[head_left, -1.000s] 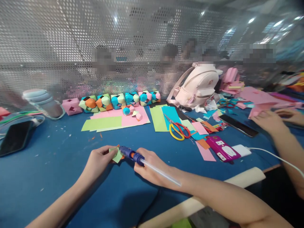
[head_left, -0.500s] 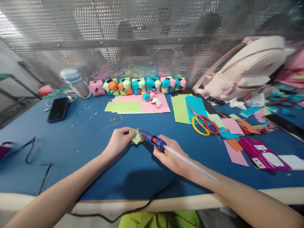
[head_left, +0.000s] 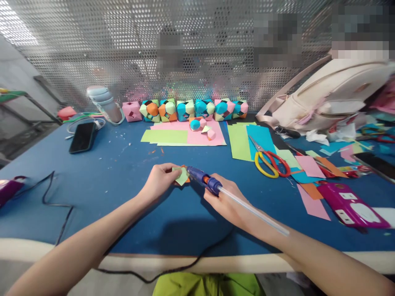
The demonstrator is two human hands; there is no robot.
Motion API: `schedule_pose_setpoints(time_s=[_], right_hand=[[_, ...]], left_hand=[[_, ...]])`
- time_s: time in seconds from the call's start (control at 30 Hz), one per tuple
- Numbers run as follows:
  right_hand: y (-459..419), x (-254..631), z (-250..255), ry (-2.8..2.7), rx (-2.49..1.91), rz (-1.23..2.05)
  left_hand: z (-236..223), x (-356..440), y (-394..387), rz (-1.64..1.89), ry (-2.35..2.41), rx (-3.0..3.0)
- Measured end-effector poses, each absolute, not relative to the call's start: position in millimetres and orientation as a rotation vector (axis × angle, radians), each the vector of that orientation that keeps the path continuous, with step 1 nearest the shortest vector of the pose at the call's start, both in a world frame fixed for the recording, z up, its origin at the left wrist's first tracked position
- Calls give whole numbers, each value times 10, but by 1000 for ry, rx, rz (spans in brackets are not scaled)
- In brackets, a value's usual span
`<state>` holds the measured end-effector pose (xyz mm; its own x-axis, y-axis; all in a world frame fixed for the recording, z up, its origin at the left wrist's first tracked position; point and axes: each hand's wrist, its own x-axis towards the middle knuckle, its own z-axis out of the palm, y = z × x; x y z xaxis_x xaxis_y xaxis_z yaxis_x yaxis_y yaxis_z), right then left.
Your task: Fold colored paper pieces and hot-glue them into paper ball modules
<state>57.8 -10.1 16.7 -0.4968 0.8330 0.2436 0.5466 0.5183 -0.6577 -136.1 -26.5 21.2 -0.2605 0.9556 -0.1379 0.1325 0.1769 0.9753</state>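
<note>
My left hand point(head_left: 160, 179) pinches a small folded paper piece point(head_left: 181, 176), light green with orange showing at its edges. A dark blue glue gun point(head_left: 202, 179) is gripped in my right hand point(head_left: 226, 197), its nozzle at the right edge of the paper piece. Whether the tip touches the paper I cannot tell. A clear glue stick point(head_left: 253, 211) sticks out of the gun's back, over my right forearm. Behind my hands, small folded paper pieces point(head_left: 202, 124) lie on pink and green paper sheets point(head_left: 205, 137).
Several folded paper cubes point(head_left: 168, 110) stand in a row along the perforated metal panel point(head_left: 132, 61). Scissors point(head_left: 268, 162), paper scraps point(head_left: 310, 166) and a magenta power strip point(head_left: 352, 205) lie to the right, a backpack point(head_left: 330, 94) behind. At left are a phone point(head_left: 82, 137), bottle point(head_left: 105, 105) and black cable point(head_left: 58, 204).
The view has shifted slightly, so things appear a little further right. Both hands keep their holds on the paper piece and the glue gun, with the nozzle still beside the paper.
</note>
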Motion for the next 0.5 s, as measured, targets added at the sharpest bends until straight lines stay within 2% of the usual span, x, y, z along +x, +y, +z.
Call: schedule_pose_setpoints(time_s=[0.27, 0.5], right_hand=[[-110, 580, 216, -2198, -1140, 672], [31, 617, 133, -2121, -1286, 889]], left_hand=[[215, -1380, -268, 1202, 1553, 1046], [273, -1391, -281, 1429, 1450, 852]])
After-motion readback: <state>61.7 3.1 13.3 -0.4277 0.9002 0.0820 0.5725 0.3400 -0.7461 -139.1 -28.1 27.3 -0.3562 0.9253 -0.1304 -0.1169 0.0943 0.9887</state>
